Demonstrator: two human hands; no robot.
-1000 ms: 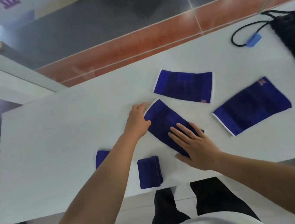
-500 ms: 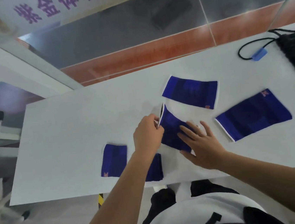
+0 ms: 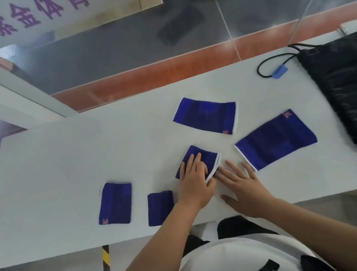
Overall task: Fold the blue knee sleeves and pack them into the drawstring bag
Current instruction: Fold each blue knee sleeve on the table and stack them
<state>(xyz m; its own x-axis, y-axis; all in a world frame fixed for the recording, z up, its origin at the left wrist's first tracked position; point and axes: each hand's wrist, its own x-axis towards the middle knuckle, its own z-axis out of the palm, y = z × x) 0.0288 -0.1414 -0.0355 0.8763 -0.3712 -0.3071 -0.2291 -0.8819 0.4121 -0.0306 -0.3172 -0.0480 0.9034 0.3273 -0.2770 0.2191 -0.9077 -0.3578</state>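
Observation:
A blue knee sleeve lies folded in half at the table's middle. My left hand presses flat on top of it. My right hand rests beside it, fingers spread, fingertips at its white-edged open side. Two folded sleeves sit near the front edge: one with a red logo, and a smaller one partly behind my left forearm. Two flat, unfolded sleeves lie further back and to the right. The black drawstring bag lies at the table's right end.
The white table has its front edge close to my body. The bag's black cord with a blue toggle loops on the table's far right. Beyond the far edge is a glass wall with a red strip.
My left hand brought the sleeve's far end over onto its near half and now presses the fold flat. My right hand slid off the sleeve to its open edge.

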